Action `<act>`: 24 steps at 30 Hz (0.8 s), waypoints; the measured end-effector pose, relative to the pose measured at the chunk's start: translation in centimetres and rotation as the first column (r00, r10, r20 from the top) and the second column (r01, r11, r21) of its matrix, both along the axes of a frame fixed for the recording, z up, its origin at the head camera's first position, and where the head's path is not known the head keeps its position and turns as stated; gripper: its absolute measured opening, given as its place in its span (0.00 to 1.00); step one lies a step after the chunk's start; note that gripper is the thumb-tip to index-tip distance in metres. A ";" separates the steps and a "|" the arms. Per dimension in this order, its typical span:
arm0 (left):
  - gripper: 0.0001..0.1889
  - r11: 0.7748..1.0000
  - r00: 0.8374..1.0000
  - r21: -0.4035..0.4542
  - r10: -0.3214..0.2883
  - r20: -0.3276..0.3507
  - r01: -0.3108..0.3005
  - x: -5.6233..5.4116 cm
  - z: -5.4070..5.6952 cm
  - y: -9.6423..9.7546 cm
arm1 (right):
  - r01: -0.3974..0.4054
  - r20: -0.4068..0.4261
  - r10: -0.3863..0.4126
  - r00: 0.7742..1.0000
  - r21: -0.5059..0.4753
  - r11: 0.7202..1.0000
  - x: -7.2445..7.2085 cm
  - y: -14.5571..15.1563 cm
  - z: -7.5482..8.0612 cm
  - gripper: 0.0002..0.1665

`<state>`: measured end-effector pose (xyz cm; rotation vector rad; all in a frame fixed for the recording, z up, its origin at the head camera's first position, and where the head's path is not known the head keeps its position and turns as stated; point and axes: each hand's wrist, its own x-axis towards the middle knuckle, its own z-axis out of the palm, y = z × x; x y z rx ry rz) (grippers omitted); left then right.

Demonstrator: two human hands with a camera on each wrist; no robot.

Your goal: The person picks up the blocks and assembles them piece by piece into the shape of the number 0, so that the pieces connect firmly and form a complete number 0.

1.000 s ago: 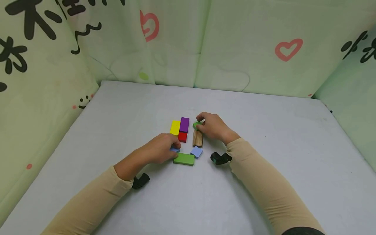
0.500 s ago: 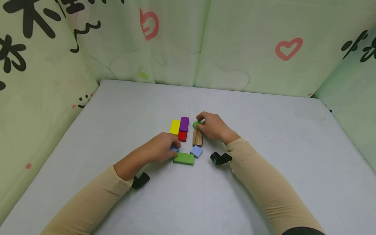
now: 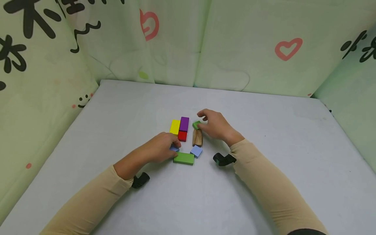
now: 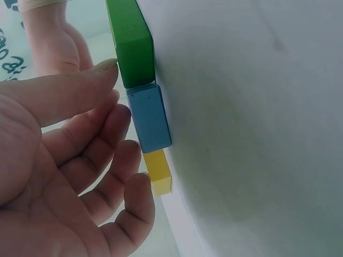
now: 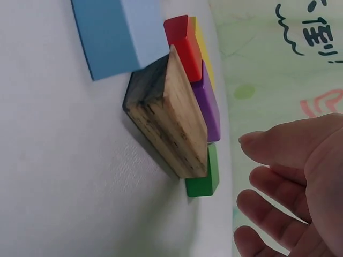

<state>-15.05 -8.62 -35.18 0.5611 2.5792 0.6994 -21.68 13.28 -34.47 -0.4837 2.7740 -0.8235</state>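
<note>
My left hand [image 3: 160, 148] rests at the near left of a loose ring of coloured blocks, fingers loosely bent. In the left wrist view its thumb touches the long green block [image 4: 134, 48], and its fingers lie along the blue block [image 4: 150, 118] without closing round it. My right hand [image 3: 216, 124] hovers at the far right with thumb and fingers spread apart. Its thumb is close to the small green block [image 3: 196, 125]; contact is unclear. Next to that block lies the brown wooden block [image 3: 197, 138], then a second blue block [image 3: 196, 151].
On the ring's left side a yellow block [image 3: 175, 126] sits beside a purple block [image 3: 184, 124] and a red block [image 3: 182, 136]. White cloth [image 3: 264, 163] covers the table. Printed pale green curtains [image 3: 235, 42] stand behind and at both sides.
My right hand has let go of the small green block, its fingers parting and shifting slightly up and to the right. The left hand and the blocks have stayed in place.
</note>
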 end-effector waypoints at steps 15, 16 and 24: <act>0.16 1.000 1.000 0.003 -0.008 -0.003 0.008 -0.1 0.0 0.0 | -0.131 0.010 0.131 0.991 0.004 0.991 2.9 0.7 0.2 0.28; 0.16 1.000 1.000 0.004 -0.012 -0.006 0.012 -0.1 0.0 0.0 | -0.136 0.013 0.136 0.991 0.010 0.991 3.1 0.7 0.1 0.29; 0.17 1.000 1.000 0.010 -0.016 -0.008 0.016 -0.1 0.0 -0.1 | -0.165 0.040 0.163 0.986 0.051 0.985 4.0 0.9 -0.2 0.29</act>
